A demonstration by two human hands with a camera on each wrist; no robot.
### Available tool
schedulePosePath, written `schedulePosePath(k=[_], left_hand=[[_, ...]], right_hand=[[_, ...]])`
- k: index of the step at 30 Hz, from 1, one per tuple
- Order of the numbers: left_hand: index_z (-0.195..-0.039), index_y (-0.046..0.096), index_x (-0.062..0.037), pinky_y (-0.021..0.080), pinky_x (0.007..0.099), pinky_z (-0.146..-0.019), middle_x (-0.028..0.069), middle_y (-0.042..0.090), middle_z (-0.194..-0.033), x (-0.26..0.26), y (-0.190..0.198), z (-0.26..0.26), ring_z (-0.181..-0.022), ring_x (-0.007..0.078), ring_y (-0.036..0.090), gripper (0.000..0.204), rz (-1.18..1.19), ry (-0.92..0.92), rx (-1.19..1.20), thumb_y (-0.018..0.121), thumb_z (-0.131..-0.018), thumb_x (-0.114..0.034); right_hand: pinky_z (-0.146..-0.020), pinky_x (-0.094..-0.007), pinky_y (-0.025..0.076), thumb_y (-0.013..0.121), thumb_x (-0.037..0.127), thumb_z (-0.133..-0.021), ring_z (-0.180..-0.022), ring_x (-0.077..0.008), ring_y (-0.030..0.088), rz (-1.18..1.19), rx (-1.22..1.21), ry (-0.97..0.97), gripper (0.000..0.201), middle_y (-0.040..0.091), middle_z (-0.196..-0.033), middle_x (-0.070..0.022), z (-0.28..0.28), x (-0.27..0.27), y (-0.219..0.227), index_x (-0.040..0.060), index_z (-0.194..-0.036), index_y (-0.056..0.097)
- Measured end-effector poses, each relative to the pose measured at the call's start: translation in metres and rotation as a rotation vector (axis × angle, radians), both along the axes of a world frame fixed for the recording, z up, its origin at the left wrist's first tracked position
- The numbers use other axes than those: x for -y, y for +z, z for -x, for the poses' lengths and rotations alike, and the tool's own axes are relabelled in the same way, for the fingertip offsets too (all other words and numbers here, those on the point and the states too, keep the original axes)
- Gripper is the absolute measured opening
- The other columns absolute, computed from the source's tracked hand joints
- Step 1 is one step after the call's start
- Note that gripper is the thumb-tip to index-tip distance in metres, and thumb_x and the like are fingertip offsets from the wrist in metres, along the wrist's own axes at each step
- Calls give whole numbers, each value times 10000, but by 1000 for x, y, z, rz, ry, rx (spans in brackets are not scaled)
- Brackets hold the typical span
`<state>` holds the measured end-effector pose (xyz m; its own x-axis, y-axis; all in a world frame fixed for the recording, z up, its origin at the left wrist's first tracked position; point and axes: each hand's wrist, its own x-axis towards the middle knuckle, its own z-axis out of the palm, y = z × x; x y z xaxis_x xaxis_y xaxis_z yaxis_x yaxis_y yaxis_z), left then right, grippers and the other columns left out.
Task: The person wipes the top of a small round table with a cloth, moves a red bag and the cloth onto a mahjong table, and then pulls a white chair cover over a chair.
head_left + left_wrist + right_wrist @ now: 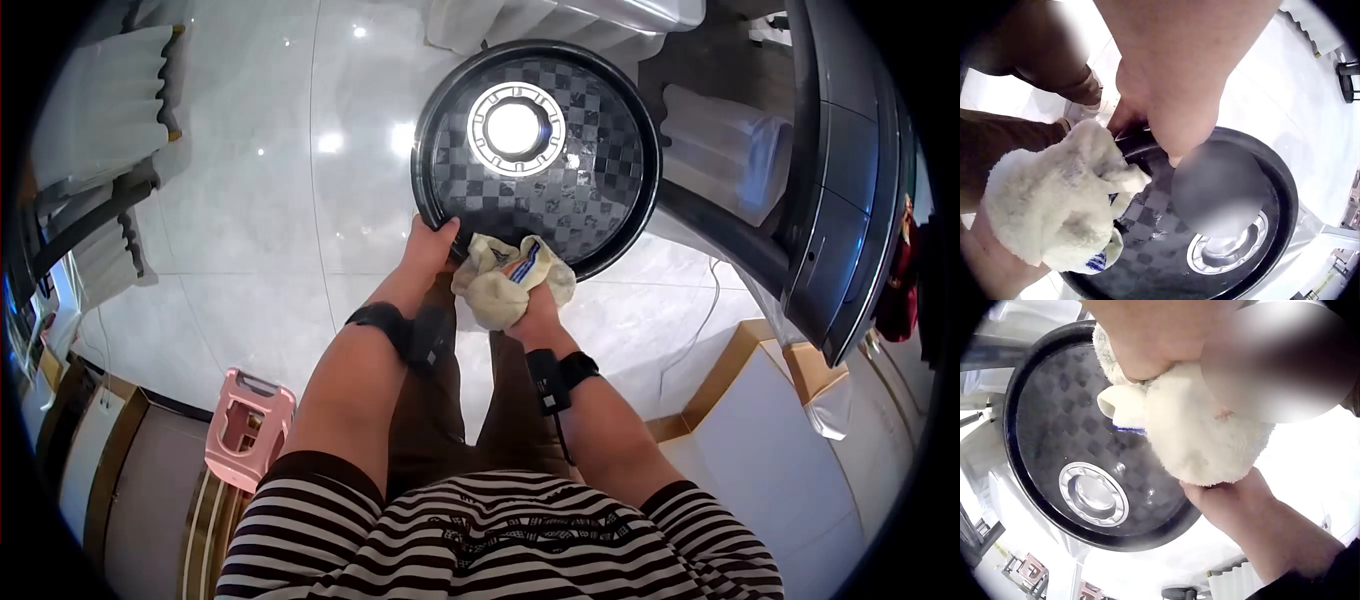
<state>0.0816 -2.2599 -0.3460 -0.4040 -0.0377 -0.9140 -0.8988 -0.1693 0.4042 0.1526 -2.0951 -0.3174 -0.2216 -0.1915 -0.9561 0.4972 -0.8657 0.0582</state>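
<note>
A round black table [622,235] with a dark checkered top stands before me. My left hand [432,243] grips its near-left rim, thumb over the top and the other fingers under the edge. In my right hand [537,308] I hold a bunched cream fluffy cloth [497,298] with a blue and orange stripe, at the near rim. Most of the right fingers are hidden in its folds. Toward the far side of the tabletop sits a silver ring-shaped dish [480,145] with a notched rim and a bright middle. The left wrist view shows the cloth [1054,200] hanging beside the left hand [1182,119].
A pink plastic stool [250,430] is on the floor at lower left. Dark shiny furniture [845,210] stands on the right. White draped cloths [725,145] hang near the table. A thin cable [700,335] lies on the pale tiles at right.
</note>
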Motion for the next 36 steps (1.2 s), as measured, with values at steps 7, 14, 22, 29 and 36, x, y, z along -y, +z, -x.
schedulePosePath(k=[7,14,22,29,36], left_hand=[[-1055,500,-51,530,387,-581,85,604,-924,-1,-5,-6,-764,212,625,297,9,-27,-11,588,-869,-265],[-1178,475,-65,530,368,-692,92,603,-970,-57,4,-84,-861,240,631,431,-309,164,2,589,-881,-356],[-1164,471,-74,489,360,-707,101,571,-977,-29,5,-132,-866,228,600,464,-164,-668,190,619,-841,-371],[-1275,393,-9,461,370,-765,197,517,-1137,44,28,-7,-972,283,542,626,790,-571,-673,664,-805,-320],[-1024,549,-26,460,418,-787,191,646,-873,24,3,68,-886,355,615,520,732,-913,-385,513,-831,-508]], right_hand=[[-822,-405,509,488,381,-907,-917,-251,603,-31,-48,-13,313,603,-993,-72,-3,-6,-9,113,-1064,535],[-776,-341,517,535,338,-907,-839,-186,623,-442,-31,301,303,632,-914,-62,-25,-99,-15,69,-1042,580],[-779,-361,487,633,256,-803,-901,-255,625,-891,-187,692,461,636,-1015,-171,-28,-180,-15,-69,-1117,542],[-836,-430,448,633,384,-785,-996,-413,570,-1372,42,1385,572,599,-1010,-295,16,-173,2,-81,-1092,501],[-835,-458,446,623,365,-764,-981,-414,563,-1564,-157,1508,505,608,-1012,-257,71,-208,-4,-9,-1087,521]])
